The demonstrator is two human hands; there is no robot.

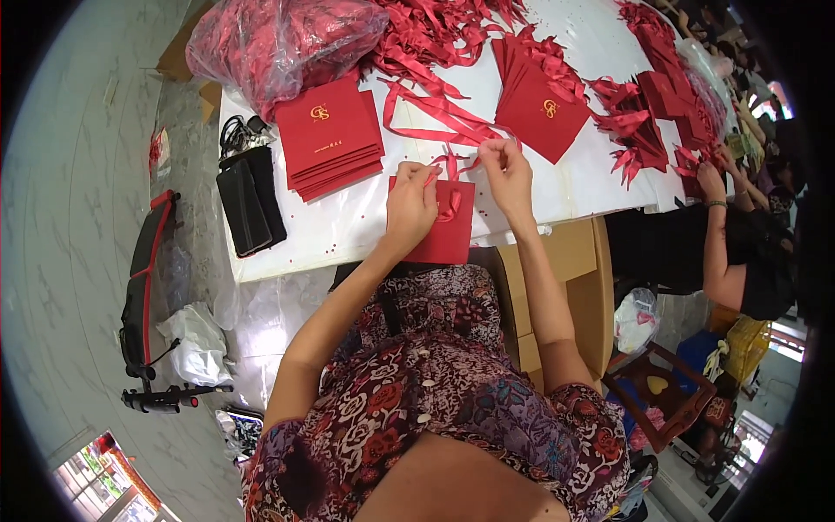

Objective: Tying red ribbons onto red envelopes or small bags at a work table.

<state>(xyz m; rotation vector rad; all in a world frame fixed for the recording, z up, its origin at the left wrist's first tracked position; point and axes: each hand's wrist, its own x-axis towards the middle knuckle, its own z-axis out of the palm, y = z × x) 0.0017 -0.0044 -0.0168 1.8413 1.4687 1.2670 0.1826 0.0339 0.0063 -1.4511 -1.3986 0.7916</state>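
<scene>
A small red paper gift bag (448,237) lies at the table's front edge, its lower end toward me. Red ribbon (452,165) runs across its top, with a loop hanging over its face. My left hand (412,202) is at the bag's upper left, fingers pinched on the ribbon. At the upper right, my right hand (507,174) pinches the other side of the ribbon between thumb and forefinger. Just left of my hands sits a stack of flat red bags (329,135) with gold print. More red bags (544,109) with ribbons are fanned out beyond my right hand.
Loose red ribbons (426,52) and a clear plastic sack of red ribbon (283,48) fill the far side. A black phone (243,207) lies at the left. Another person (735,235) works at the right, beside ribboned bags (639,130). A cardboard box (565,252) stands below the table.
</scene>
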